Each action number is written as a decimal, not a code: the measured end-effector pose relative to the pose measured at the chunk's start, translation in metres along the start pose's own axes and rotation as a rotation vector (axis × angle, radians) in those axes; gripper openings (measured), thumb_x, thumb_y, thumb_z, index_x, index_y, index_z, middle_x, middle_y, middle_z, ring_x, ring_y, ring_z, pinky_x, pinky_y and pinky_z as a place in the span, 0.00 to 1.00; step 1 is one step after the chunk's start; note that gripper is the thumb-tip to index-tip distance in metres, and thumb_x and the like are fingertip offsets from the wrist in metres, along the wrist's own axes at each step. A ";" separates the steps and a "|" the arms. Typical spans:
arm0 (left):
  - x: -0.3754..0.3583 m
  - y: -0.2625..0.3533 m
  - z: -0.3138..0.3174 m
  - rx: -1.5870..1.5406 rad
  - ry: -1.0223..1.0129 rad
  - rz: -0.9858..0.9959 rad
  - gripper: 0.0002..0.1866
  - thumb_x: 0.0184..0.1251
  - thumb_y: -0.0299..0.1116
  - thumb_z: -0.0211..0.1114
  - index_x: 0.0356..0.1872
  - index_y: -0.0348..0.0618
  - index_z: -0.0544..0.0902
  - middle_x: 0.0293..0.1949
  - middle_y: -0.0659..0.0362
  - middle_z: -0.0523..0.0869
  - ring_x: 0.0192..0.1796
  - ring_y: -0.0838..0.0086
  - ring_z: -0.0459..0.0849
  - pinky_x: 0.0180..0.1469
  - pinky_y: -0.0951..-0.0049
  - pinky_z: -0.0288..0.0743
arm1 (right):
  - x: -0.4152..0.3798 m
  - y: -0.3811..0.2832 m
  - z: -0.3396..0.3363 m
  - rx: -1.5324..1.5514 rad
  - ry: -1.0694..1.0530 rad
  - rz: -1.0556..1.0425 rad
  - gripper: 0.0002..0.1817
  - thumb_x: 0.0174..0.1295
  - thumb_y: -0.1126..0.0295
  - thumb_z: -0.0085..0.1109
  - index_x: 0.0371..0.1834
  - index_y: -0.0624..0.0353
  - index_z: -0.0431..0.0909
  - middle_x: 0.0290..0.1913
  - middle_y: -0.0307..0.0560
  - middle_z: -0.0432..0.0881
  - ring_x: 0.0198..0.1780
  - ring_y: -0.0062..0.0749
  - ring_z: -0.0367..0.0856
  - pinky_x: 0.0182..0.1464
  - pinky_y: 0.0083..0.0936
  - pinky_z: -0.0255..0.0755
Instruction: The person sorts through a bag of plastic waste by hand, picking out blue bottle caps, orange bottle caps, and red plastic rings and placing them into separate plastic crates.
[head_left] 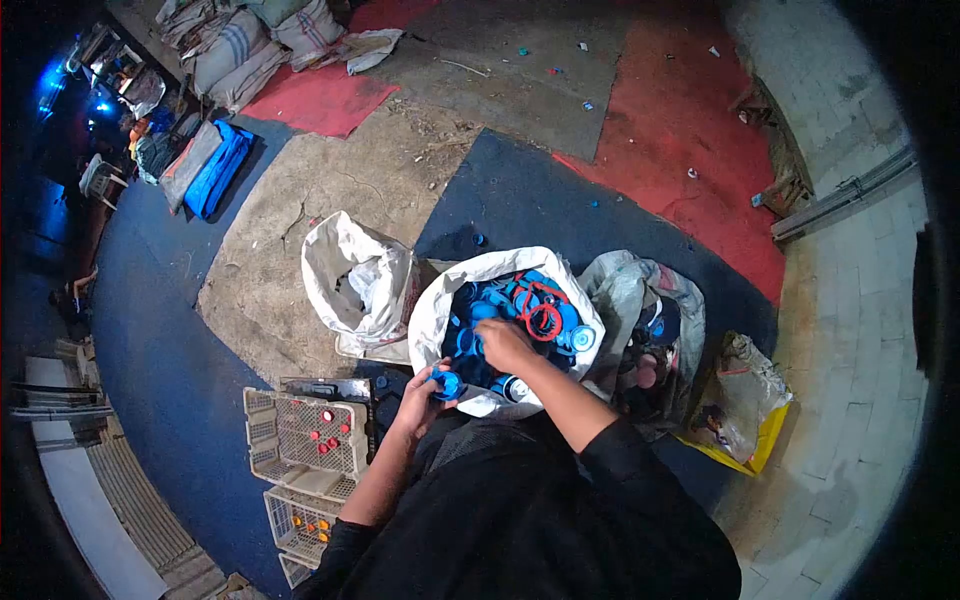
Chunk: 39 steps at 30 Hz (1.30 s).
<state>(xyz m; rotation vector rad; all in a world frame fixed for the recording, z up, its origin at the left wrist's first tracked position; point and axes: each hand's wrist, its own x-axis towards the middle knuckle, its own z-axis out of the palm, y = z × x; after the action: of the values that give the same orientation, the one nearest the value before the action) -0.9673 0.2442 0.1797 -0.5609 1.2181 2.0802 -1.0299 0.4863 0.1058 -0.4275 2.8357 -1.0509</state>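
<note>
A: How are the hands set, in the head view?
B: The left hand (412,403) grasps a blue cap (449,384) at the near left edge of the sack (425,325). The right hand (505,345) reaches over the near rim, fingers down among blue pieces (488,298). Whether those fingers grip anything, I cannot tell.

A: Why hold them that way?
B: Probably the left hand keeps its piece up and in sight, leaving the right free to dig. The sack stands against the person's front, its rim rolled wide, likely for easy reach. Red rings (545,322) lie right of the right hand.

A: What is beside it?
B: A left sack (318,270) holds something pale; a right sack (612,275) has dark and pinkish pieces. Beyond that is a yellow-edged bag (758,455). All seem grouped within arm's reach.

A: And on the person's left?
B: An upper crate (258,430) with red caps (332,443), then a lower crate (280,510) with orange caps (310,526); perhaps they are kept apart by colour.

A: The floor and room?
B: Blue covering (170,330), red covering (640,130) and bare, cracked floor (300,200), with small scraps scattered about. A pale block wall (860,330) rises at right. Stuffed sacks (225,65) are piled far left, near a blue bundle (222,165); the corner beyond is dim.
</note>
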 end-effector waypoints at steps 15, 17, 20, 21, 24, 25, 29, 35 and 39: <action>0.005 -0.006 0.001 0.007 -0.026 0.010 0.20 0.67 0.19 0.51 0.56 0.41 0.84 0.76 0.62 0.72 0.59 0.67 0.83 0.49 0.60 0.89 | 0.032 -0.007 0.009 -0.147 -0.156 0.432 0.25 0.60 0.55 0.68 0.60 0.51 0.84 0.62 0.54 0.84 0.65 0.52 0.80 0.69 0.59 0.68; 0.005 -0.005 -0.001 0.009 -0.025 0.008 0.20 0.68 0.19 0.51 0.56 0.42 0.84 0.76 0.62 0.72 0.59 0.68 0.83 0.50 0.60 0.89 | 0.026 -0.011 0.011 -0.216 -0.122 0.369 0.29 0.57 0.57 0.72 0.63 0.52 0.81 0.64 0.54 0.82 0.64 0.54 0.81 0.68 0.59 0.70; 0.001 -0.005 0.001 0.000 -0.027 0.005 0.20 0.68 0.19 0.51 0.56 0.42 0.84 0.75 0.63 0.73 0.59 0.68 0.83 0.50 0.60 0.89 | 0.014 -0.016 0.007 -0.246 -0.101 0.350 0.33 0.53 0.59 0.75 0.65 0.52 0.79 0.63 0.54 0.79 0.64 0.59 0.80 0.68 0.56 0.71; 0.001 -0.005 0.000 -0.003 -0.029 0.006 0.20 0.69 0.19 0.51 0.57 0.43 0.84 0.75 0.63 0.73 0.60 0.68 0.83 0.51 0.60 0.89 | 0.010 -0.021 -0.002 -0.203 -0.104 0.358 0.33 0.52 0.59 0.75 0.64 0.51 0.80 0.65 0.54 0.78 0.63 0.57 0.80 0.67 0.54 0.73; 0.002 -0.005 -0.002 0.010 -0.043 -0.006 0.19 0.70 0.20 0.51 0.58 0.43 0.84 0.75 0.64 0.73 0.60 0.68 0.83 0.52 0.59 0.88 | -0.011 -0.029 -0.027 -0.021 -0.026 0.350 0.31 0.49 0.62 0.76 0.60 0.52 0.81 0.64 0.53 0.79 0.59 0.55 0.83 0.61 0.45 0.79; 0.002 -0.004 -0.002 0.019 -0.039 -0.009 0.20 0.70 0.20 0.51 0.58 0.43 0.83 0.75 0.64 0.73 0.60 0.68 0.83 0.52 0.58 0.88 | -0.019 -0.028 -0.035 0.077 0.017 0.294 0.31 0.49 0.64 0.76 0.60 0.53 0.80 0.62 0.54 0.80 0.59 0.56 0.83 0.61 0.44 0.79; 0.000 -0.001 0.009 0.040 -0.006 -0.018 0.20 0.71 0.20 0.51 0.59 0.43 0.82 0.72 0.60 0.75 0.60 0.66 0.83 0.54 0.56 0.87 | -0.055 -0.025 -0.058 0.449 0.194 0.185 0.29 0.49 0.73 0.75 0.58 0.56 0.77 0.55 0.51 0.84 0.59 0.45 0.84 0.62 0.38 0.76; 0.003 0.000 0.027 0.008 -0.093 -0.005 0.17 0.74 0.35 0.57 0.60 0.44 0.81 0.66 0.55 0.79 0.61 0.63 0.82 0.54 0.55 0.85 | -0.108 -0.036 -0.078 1.097 0.254 0.409 0.32 0.51 0.82 0.75 0.60 0.56 0.71 0.58 0.43 0.83 0.63 0.29 0.81 0.61 0.31 0.74; 0.010 -0.003 0.044 -0.029 -0.133 0.006 0.23 0.76 0.51 0.58 0.61 0.46 0.80 0.65 0.55 0.80 0.62 0.63 0.81 0.56 0.54 0.84 | -0.116 -0.058 -0.087 1.474 0.342 0.570 0.25 0.71 0.62 0.65 0.67 0.57 0.71 0.59 0.58 0.85 0.58 0.41 0.85 0.62 0.38 0.76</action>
<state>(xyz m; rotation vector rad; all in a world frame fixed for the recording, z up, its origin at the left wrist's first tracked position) -0.9736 0.2868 0.1926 -0.4245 1.1164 2.1069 -0.9206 0.5322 0.2081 0.6672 1.3740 -2.5883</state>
